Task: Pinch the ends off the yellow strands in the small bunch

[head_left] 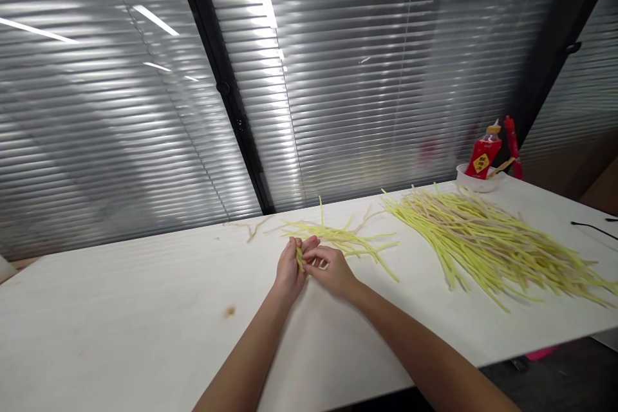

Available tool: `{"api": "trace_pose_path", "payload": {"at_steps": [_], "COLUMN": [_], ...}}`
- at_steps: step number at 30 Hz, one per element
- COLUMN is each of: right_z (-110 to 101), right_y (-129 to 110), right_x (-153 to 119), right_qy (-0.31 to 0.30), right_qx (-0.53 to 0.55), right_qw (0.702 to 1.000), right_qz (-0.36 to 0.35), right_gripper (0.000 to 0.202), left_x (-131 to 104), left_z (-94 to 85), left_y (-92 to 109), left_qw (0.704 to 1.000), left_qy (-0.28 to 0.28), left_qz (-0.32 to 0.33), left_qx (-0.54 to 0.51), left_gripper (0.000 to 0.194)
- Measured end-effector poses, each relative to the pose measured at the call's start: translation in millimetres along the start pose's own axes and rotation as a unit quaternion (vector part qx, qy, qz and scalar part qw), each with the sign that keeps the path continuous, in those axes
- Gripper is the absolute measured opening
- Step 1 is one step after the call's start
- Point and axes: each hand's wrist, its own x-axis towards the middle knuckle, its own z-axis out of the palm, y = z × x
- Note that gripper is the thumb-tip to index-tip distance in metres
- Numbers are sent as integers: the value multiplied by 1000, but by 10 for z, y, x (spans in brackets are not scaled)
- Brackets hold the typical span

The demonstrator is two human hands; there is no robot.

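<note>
My left hand is closed around a short, bent or twisted bundle of yellow pipe cleaners, held just above the white table. From the right, my right hand meets it, thumb and fingers pinching at the bundle's edge. How the strands are joined is partly hidden by my fingers. Just beyond both hands lies a loose scatter of yellow and beige pipe cleaners. Farther right is a large spread-out pile of the same yellow and beige pipe cleaners.
The white table runs up to a glass wall with blinds. At its back right corner stands a clear plastic tub with a red-labelled bottle in it. Dark-framed glasses lie near the right edge.
</note>
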Motion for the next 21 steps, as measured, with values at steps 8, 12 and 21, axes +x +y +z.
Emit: {"api": "trace_pose_path", "payload": {"at_steps": [8,12,21], "right_z": [15,17,87], "right_y": [-95,-118,33], "right_x": [-41,-43,3], "right_qy": [-37,-29,7], "right_qx": [27,56,168], "right_qw": [998,997,982], "right_qz": [33,49,90], "right_gripper": [17,18,17], "left_x": [-72,-98,-103], "left_z": [49,69,80], "left_y": [6,3,0], "left_qw": [994,992,994], "left_qy": [-4,-6,-39], "left_qz": [70,87,88], "left_qx": [79,92,48], "left_gripper": [34,35,32]}}
